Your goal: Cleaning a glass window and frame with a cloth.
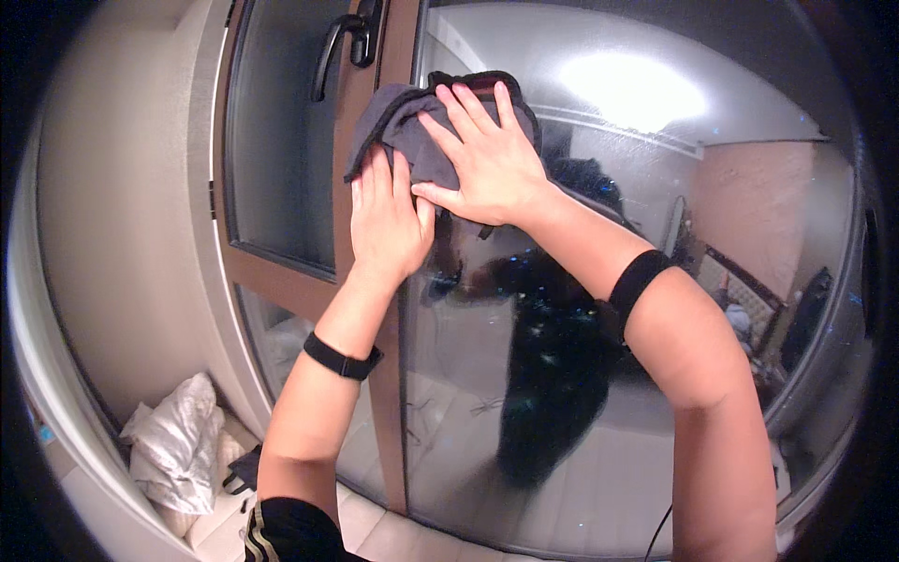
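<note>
A dark grey cloth [432, 161] with black edging lies bunched against the window pane [463, 351], partly over the brown frame post [393, 63]. My right hand [495, 165] presses it from above with fingers spread, holding it to the glass. Lower and to the left, my left hand [390, 218] has its fingers against the cloth's lower left edge, with the fingertips partly covered by its folds. Both thumbs come close together at the cloth's lower side. Each forearm wears a black strap.
Left of the post stands a window sash [281, 154] with a black handle [337, 53]. A pale wall [119, 175] runs along the left. A whitish pillow [179, 442] and a black strapped item [242, 469] lie at lower left. The pane reflects a room and a bright lamp.
</note>
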Available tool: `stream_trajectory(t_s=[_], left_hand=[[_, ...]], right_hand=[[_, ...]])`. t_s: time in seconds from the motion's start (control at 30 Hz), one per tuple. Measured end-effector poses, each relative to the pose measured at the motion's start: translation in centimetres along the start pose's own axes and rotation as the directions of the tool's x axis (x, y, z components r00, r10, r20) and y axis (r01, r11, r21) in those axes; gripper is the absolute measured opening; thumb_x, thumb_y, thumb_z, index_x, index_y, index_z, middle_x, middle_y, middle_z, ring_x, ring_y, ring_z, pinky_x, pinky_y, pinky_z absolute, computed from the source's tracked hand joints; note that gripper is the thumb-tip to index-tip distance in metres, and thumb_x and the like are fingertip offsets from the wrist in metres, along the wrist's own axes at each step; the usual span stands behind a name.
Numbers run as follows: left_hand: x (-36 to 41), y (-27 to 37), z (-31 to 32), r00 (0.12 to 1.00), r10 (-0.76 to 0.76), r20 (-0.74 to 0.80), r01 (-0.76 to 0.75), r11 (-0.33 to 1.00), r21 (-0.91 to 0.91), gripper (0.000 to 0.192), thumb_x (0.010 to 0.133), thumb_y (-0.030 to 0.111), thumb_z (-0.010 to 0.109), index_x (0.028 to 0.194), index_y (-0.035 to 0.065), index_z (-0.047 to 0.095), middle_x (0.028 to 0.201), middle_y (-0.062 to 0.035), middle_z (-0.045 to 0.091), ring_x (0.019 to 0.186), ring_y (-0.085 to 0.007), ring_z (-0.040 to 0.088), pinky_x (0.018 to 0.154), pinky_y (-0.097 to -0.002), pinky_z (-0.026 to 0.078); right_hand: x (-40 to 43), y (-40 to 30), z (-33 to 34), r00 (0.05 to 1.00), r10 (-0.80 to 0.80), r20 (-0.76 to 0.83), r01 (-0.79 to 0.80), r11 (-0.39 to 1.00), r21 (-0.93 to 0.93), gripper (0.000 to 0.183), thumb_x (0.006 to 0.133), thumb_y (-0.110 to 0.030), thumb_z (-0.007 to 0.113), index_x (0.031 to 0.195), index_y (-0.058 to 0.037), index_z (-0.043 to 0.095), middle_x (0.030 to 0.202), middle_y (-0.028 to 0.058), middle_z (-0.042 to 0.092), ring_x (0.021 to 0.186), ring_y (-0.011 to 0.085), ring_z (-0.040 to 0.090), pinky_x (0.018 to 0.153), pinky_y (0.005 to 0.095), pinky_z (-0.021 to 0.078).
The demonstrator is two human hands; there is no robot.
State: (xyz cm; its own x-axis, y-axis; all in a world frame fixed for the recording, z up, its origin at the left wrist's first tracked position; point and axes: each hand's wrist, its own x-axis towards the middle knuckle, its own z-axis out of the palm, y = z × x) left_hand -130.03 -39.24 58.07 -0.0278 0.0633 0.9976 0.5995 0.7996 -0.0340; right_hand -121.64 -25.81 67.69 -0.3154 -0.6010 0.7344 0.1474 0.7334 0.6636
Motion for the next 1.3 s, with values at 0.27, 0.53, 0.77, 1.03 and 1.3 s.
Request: stream_trajectory(t_s=[0.27,0.53,0.77,1.03,1.3], left_hand=[[4.7,-10.5,1.0,0.959,0.046,0.279,0.027,0.968,-0.250,0.074,0.092,0.043,0.053,0.152,0.0069,0.029,0.157,-0.0297,0.019,0.145,-0.0465,0.018,0.119,-0.0521,0.020],[-10.9,-16.8,0.5,0.902,0.088,0.423,0.143,0.863,-0.485,0.063,0.096,0.042,0.045,0.147,0.0048,0.040,0.152,-0.0220,0.038,0.144,-0.0396,0.029,0.118,-0.0427,0.027],[-18.9,-13.5,-0.6,0.922,-0.026,0.387,0.167,0.927,-0.335,0.060,0.084,0.034,0.060,0.138,0.0082,0.052,0.151,-0.0255,0.035,0.136,-0.0530,0.029,0.109,-0.0575,0.030],[-33.2,-14.1,2.2,0.886,-0.058,0.460,0.262,0.881,-0.394,0.063,0.086,0.038,0.058,0.138,0.0025,0.050,0.145,-0.0269,0.042,0.137,-0.0497,0.030,0.116,-0.0581,0.021],[-45.1,-16.1,-0.9,0.747,-0.132,0.652,0.468,0.801,-0.373,0.040,0.082,0.018,0.058,0.120,0.0053,0.062,0.128,-0.0216,0.057,0.121,-0.0451,0.048,0.107,-0.0538,0.033]], right_hand=[[3.5,-3.7,2.7,0.998,0.037,-0.050,-0.026,0.979,0.202,0.090,0.083,-0.079,0.044,0.149,-0.0182,0.042,0.157,0.0238,0.028,0.148,0.0385,0.020,0.117,0.0633,0.0010],[-2.4,-17.8,6.1,0.987,0.158,0.028,-0.158,0.925,0.345,0.083,0.084,-0.070,0.052,0.144,-0.0129,0.049,0.154,0.0212,0.031,0.145,0.0355,0.022,0.117,0.0629,0.0054],[-9.6,-25.5,8.1,0.978,0.159,0.139,-0.205,0.867,0.454,0.073,0.084,-0.052,0.062,0.142,-0.0106,0.049,0.151,0.0188,0.036,0.140,0.0350,0.028,0.113,0.0667,0.0133],[-17.6,-33.5,9.8,0.930,-0.041,0.364,-0.124,0.900,0.417,0.075,0.078,-0.051,0.069,0.140,-0.0122,0.052,0.143,0.0138,0.045,0.127,0.0289,0.045,0.107,0.0588,0.0291],[-30.5,-46.4,11.5,0.635,-0.376,0.675,0.081,0.901,0.426,0.062,0.088,-0.044,0.061,0.134,-0.0022,0.055,0.137,0.0121,0.053,0.129,0.0255,0.044,0.115,0.0490,0.0234]])
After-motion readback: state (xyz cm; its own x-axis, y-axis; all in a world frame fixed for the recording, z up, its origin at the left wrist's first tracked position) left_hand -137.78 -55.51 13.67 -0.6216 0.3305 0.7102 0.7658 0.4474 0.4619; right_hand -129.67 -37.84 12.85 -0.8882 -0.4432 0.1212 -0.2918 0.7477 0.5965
